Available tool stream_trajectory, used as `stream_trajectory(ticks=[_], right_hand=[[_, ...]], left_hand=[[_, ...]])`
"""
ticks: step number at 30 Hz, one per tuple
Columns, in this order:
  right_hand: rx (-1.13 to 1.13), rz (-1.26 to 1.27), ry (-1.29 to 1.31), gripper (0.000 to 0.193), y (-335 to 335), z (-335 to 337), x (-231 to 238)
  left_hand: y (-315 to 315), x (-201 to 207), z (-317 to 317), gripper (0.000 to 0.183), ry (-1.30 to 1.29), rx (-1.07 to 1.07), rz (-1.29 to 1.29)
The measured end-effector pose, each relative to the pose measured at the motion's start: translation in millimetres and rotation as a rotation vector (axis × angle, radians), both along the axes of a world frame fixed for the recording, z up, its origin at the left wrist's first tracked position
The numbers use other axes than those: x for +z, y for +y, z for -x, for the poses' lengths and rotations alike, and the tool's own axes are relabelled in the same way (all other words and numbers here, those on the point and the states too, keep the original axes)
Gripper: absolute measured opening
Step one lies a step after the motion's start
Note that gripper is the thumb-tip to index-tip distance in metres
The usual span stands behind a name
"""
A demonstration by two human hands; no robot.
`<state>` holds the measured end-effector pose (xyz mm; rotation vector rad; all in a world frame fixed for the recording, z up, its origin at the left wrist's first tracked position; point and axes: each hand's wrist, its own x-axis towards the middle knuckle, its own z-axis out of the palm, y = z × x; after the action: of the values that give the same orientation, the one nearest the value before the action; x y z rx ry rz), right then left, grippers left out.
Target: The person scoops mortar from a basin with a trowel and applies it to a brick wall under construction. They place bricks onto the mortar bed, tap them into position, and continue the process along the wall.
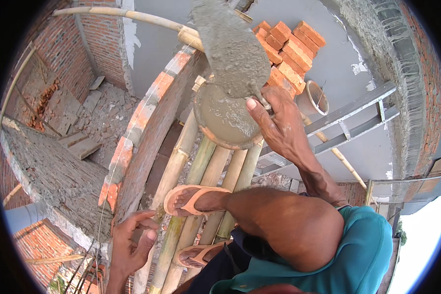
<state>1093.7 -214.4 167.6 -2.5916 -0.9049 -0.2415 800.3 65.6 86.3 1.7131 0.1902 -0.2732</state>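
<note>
My right hand (281,122) is closed round the handle of a trowel (265,104). Wet grey mortar (232,59) covers its blade, which is raised over a round bucket (215,139). More watery mortar (224,115) fills that bucket, standing on the bamboo poles. My left hand (134,240) is empty, its fingers loosely bent and the thumb apart. It hovers near the lower end of a narrow brick wall (142,120), touching nothing that I can see. A thin string (113,171) runs along the wall's top.
Under my sandalled feet lies a platform of bamboo poles (201,171) with gaps between them. Stacked orange bricks (294,51), a second bucket (312,99) and a metal ladder (350,110) are at the upper right. Rubble (110,110) covers the ground beyond the wall, far below.
</note>
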Motion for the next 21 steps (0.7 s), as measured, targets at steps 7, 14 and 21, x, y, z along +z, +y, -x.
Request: stream_trajectory(ticks=[7, 14, 21], right_hand=[[-0.227, -0.82, 1.078, 0.039, -31, -18, -33], [-0.098, -0.776, 0.875, 0.037, -10, -31, -36], [0.079, -0.998, 0.954, 0.039, 44, -14, 12]], left_hand=[[-163, -30, -268, 0.067, 0.075, 0.26, 0.902], [-188, -37, -285, 0.023, -0.206, 0.176, 1.704], [-145, 31, -245, 0.037, -0.32, 0.254, 1.628]])
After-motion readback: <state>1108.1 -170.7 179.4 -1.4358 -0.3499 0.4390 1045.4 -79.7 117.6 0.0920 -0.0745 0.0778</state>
